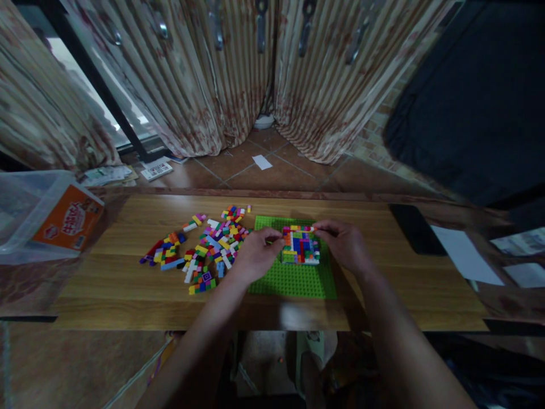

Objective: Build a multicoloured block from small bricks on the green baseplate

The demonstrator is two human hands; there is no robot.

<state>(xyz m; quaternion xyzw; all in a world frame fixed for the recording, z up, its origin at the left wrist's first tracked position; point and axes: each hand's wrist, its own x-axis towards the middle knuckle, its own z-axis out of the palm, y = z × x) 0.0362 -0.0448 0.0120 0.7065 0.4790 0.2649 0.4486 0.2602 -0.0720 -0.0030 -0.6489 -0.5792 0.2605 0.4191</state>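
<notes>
Your left hand (258,254) and right hand (346,244), grips unclear, seemingly adjust the multicoloured rectangular plastic-brick build (301,246), with careful alignment needed next.

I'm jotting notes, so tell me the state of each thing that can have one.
Green baseplate: flat, partly covered
Brick build: pieced together, on the baseplate
Loose bricks: strewn left of the baseplate
Left hand: fingers bent, at the build's left edge
Right hand: fingers bent, at the build's far right corner
Curtains: hanging in folds
Black slab: lying flat
Clear bin: lid unclear
</notes>
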